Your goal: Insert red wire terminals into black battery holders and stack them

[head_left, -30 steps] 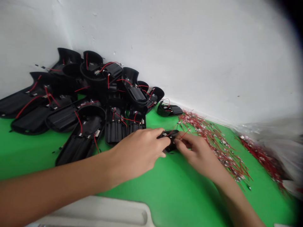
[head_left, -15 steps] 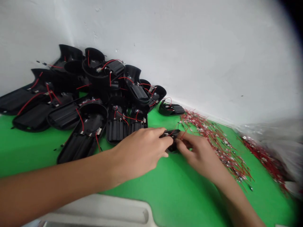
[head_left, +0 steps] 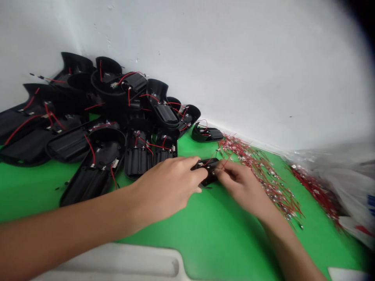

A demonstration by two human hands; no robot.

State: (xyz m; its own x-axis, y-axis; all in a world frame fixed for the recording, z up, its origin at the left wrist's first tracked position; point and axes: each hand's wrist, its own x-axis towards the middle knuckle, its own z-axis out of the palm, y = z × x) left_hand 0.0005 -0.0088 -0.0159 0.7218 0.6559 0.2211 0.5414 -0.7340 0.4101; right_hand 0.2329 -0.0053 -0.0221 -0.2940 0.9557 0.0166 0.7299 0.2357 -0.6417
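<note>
A small black plastic housing (head_left: 209,171) with red wires lies at the centre, low over the green table (head_left: 211,234). My left hand (head_left: 172,183) is wrapped round its left side and partly hides it. At its right end my right hand (head_left: 241,183) pinches at the housing's edge, where a thin red wire (head_left: 225,164) rises beside the fingertips. What exactly the right fingertips hold is too small to tell. Beyond my left hand stands a pile of similar black housings (head_left: 139,160) with red wires.
Loose red wires (head_left: 258,168) with small metal parts lie right of my right hand. A second red bundle (head_left: 316,191) lies beside clear plastic bags (head_left: 348,187). One more housing (head_left: 208,134) rests near the white wall (head_left: 234,66). A white tray (head_left: 146,263) borders the front.
The whole view has shifted slightly, so the objects appear a little further left. Both hands keep nearly the same position round the small housing.
</note>
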